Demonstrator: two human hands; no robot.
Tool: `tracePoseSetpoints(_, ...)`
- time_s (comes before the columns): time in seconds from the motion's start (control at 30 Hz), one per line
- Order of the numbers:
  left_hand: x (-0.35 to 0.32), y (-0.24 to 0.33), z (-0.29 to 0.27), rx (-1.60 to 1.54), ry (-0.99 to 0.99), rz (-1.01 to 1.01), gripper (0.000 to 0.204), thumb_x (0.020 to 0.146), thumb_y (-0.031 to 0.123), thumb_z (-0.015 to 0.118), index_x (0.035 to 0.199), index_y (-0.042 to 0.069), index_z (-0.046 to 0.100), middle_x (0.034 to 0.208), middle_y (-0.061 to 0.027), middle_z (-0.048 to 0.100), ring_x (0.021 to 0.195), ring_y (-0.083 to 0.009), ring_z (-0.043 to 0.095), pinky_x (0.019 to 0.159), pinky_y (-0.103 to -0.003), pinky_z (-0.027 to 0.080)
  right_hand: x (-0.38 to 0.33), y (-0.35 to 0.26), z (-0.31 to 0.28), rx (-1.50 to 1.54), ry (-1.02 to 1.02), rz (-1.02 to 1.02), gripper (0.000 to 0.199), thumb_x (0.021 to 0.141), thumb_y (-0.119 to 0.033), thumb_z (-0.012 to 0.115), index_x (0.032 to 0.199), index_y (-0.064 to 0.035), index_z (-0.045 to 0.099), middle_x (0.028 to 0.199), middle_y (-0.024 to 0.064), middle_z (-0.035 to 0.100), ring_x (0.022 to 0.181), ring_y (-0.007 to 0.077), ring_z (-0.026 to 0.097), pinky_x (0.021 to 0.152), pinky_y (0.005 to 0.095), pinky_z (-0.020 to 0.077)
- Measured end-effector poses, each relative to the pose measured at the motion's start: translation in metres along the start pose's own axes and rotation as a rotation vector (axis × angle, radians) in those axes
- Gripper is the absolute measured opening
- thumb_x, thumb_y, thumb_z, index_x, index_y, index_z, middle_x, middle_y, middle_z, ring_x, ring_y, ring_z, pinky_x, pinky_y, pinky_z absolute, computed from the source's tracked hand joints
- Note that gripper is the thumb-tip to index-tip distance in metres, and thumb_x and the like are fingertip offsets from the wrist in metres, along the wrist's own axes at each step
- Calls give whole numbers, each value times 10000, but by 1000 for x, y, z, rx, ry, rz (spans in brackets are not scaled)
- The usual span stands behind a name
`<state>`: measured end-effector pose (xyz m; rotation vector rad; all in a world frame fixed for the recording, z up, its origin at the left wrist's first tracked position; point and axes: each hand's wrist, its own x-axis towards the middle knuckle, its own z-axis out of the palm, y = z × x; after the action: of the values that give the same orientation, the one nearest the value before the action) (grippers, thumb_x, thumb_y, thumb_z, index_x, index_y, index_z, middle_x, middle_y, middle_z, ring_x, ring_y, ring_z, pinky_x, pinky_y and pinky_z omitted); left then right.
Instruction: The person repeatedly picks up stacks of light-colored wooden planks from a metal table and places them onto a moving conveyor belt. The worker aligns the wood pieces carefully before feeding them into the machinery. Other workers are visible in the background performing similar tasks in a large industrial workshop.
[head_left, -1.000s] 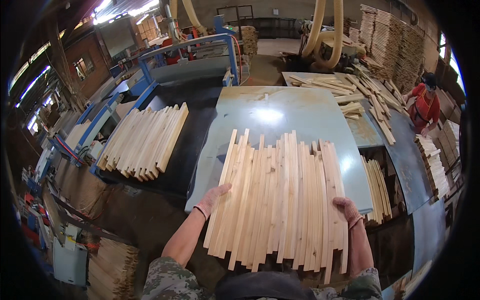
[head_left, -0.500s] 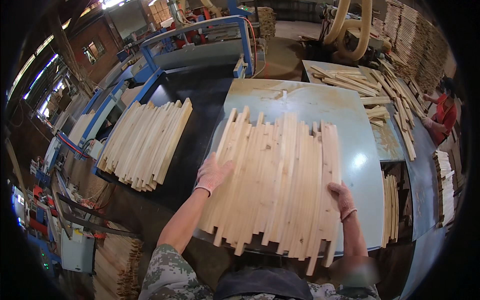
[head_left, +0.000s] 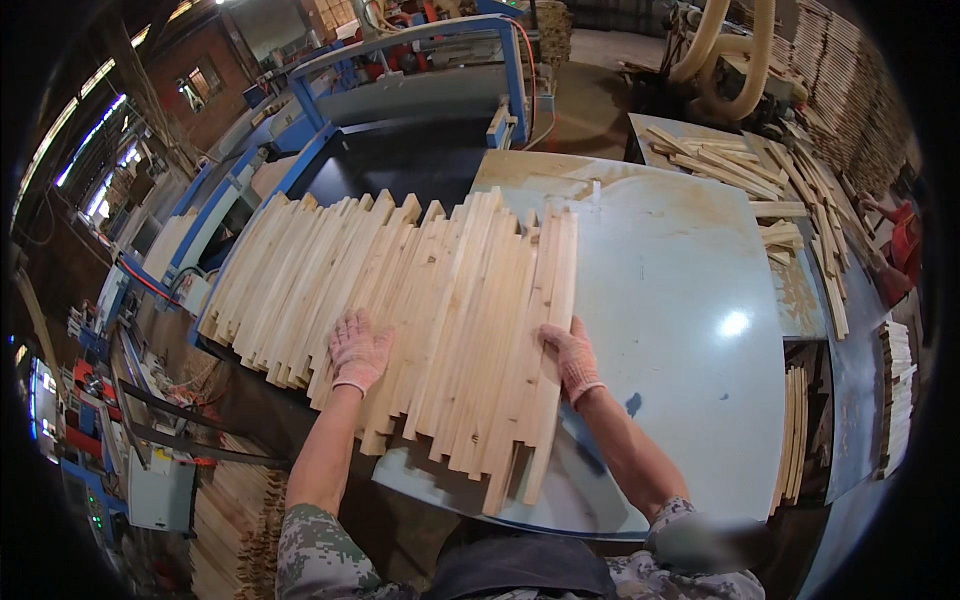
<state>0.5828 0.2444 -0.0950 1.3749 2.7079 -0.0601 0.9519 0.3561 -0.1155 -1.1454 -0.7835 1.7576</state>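
Pale wooden strips lie side by side in a wide row with uneven ends, partly over the grey-blue sheet table and partly over the black machine bed. A second row of wooden strips lies against them on the left. My left hand, in a pinkish knit glove, rests flat on top with its fingers spread, near where the rows meet. At the right edge of the row, my gloved right hand has its thumb over the outermost strip and its fingers along the side; the fingertips are partly hidden.
The grey-blue table extends to the right. A blue machine frame spans the black bed at the back. Loose strips lie on another table at the far right, close to a person in red. A grey control box stands lower left.
Both hands and the row of strips have moved left until the row meets the other one. My left hand has shifted from the row's left side onto its top.
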Motion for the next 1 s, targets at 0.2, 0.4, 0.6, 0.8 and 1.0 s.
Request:
tracePoseSetpoints(0.2, 6, -4, 14, 18, 65, 48, 921, 1035, 673, 405, 1691, 42, 263, 1771, -194, 223, 1640, -394, 151, 1323, -557, 57, 18, 9, -15, -124, -79, -34, 549, 957, -257, 753, 1378, -19, 493, 1123, 165, 726, 983, 278, 733, 835, 425, 608)
tracePoseSetpoints(0.4, 4, -27, -16, -20, -32, 120, 958, 1005, 687, 467, 1682, 35, 285, 1760, -200, 250, 1633, -396, 175, 1321, -554, 77, -23, -72, 29, -1591, -92, 164, 783, 1003, -702, 528, 1169, 32, 743, 1121, 259, 767, 1085, 409, 743, 935, 464, 576)
tracePoseSetpoints(0.6, 13, -64, -27, -17, -9, 403, 941, 974, 717, 513, 1661, 89, 367, 1746, -223, 268, 1622, -423, 195, 1313, -579, 86, -35, -51, 47, -1547, 212, 13, 788, 1012, -686, 513, 1341, 15, 662, 1303, 284, 690, 1200, 451, 669, 1032, 502, 532)
tracePoseSetpoints(0.8, 2, -60, -24, -103, 42, 507, 818, 991, 694, 505, 1632, 190, 450, 1744, -243, 263, 1622, -433, 190, 1302, -606, 70, -49, 0, 103, -1616, 405, -552, 869, 981, -592, 620, 1594, -6, 433, 1590, 238, 500, 1499, 373, 439, 1242, 456, 362)
tracePoseSetpoints(1.0, 6, -64, -14, -112, 83, 486, 767, 1000, 670, 499, 1632, 239, 450, 1738, -197, 305, 1623, -412, 203, 1302, -615, 56, -40, 62, 235, -1712, 129, -554, 811, 1000, -549, 570, 1616, -43, 426, 1631, 261, 447, 1558, 394, 363, 1304, 497, 225)
